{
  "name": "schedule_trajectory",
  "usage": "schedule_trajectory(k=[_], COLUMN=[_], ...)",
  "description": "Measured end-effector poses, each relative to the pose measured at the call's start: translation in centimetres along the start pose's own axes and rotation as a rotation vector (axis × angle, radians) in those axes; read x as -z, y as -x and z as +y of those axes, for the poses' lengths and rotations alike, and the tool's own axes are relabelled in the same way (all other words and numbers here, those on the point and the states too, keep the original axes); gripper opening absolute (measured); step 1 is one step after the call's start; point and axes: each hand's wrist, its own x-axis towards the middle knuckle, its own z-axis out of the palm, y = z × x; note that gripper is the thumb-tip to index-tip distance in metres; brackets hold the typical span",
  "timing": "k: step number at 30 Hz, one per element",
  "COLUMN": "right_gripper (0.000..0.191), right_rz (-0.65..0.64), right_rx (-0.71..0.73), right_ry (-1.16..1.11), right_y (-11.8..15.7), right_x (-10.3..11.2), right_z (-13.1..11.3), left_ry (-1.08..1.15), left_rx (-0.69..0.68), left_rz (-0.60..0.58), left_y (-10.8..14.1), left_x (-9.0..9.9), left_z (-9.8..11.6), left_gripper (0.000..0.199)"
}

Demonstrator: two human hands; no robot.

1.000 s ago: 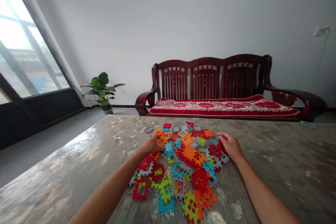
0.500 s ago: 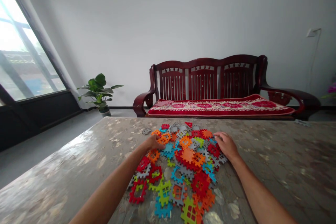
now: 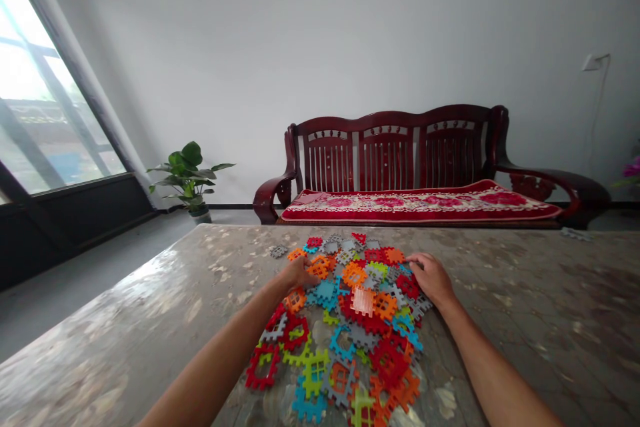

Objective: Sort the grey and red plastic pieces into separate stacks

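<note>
A loose heap of plastic interlocking tiles in red, orange, grey, blue and green lies before me, many with toothed edges and window-like openings. My left hand (image 3: 299, 273) is at the heap's left side, thumb stretched out against an orange window tile (image 3: 319, 267); its other fingers are partly hidden. Just below the thumb lies a blue tile (image 3: 327, 290). On the heap's right edge rests my right hand (image 3: 429, 275), fingers loosely bent and apart, beside a red tile (image 3: 409, 287). Neither hand lifts a tile. A pale orange square tile (image 3: 363, 301) lies on top near the middle.
The heap covers the middle of a patterned stone-look table (image 3: 150, 320). A stray grey tile (image 3: 576, 234) lies near the far right edge. Beyond stand a dark red wooden bench (image 3: 400, 120) with a floral cover (image 3: 420, 205) and a potted plant (image 3: 187, 173).
My left hand has moved slightly right, shifting the orange tiles beside it. Several tiles in the middle and front of the heap have slid right. My right hand has barely moved.
</note>
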Motion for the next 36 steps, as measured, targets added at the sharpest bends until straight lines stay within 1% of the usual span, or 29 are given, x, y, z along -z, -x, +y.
schedule_trajectory(k=[3,6,8,10,12,17,21,23,25,27,30,32,33,34,36], right_gripper=[0.028,0.030,0.031,0.032,0.032,0.032,0.032,0.032,0.032,0.032,0.032,0.032,0.032,0.032,0.032], right_rz=[-0.013,-0.028,-0.029,-0.026,-0.020,-0.007,-0.009,-0.010,-0.011,-0.008,-0.007,-0.005,-0.004,-0.003,-0.005], right_rx=[0.001,0.009,0.011,0.007,0.002,0.000,-0.012,-0.015,-0.016,-0.013,-0.006,0.003,0.009,0.015,0.027], right_ry=[0.021,0.045,0.056,0.062,0.065,0.057,0.061,0.063,0.064,0.064,0.065,0.067,0.069,0.073,0.086], right_y=[0.0,0.1,0.1,0.1,0.2,0.2,0.2,0.2,0.2,0.2,0.3,0.3,0.2,0.2,0.2], right_x=[0.1,0.2,0.3,0.4,0.3,0.2,0.2,0.3,0.3,0.4,0.4,0.4,0.4,0.4,0.3], right_z=[-0.2,-0.5,-0.7,-0.8,-0.8,-0.7,-0.7,-0.7,-0.7,-0.7,-0.6,-0.6,-0.6,-0.6,-0.6], left_ry=[0.107,0.228,0.302,0.360,0.407,0.526,0.594,0.595,0.542,0.427,0.217,0.049,-0.061,-0.176,-0.375], left_rx=[0.016,0.031,0.031,0.029,0.024,-0.020,-0.069,-0.089,-0.109,-0.165,-0.320,-0.381,-0.399,-0.392,-0.317], left_rz=[-0.005,-0.089,-0.153,-0.189,-0.197,-0.168,-0.191,-0.242,-0.273,-0.234,-0.120,-0.064,-0.032,-0.030,-0.028], left_y=[0.0,0.4,0.6,0.7,0.7,0.1,0.1,0.3,0.4,0.6,1.5,2.6,3.5,4.4,6.5], left_x=[-0.2,-0.2,-0.2,0.0,0.3,1.0,0.2,-0.4,-0.7,-0.3,1.8,3.7,4.7,5.6,6.9], left_z=[0.0,0.3,0.7,1.1,1.5,3.0,4.2,4.6,4.5,4.0,1.9,-0.4,-1.7,-3.2,-6.2], left_gripper=[0.056,0.062,0.063,0.062,0.059,0.056,0.058,0.065,0.073,0.079,0.083,0.086,0.093,0.102,0.112])
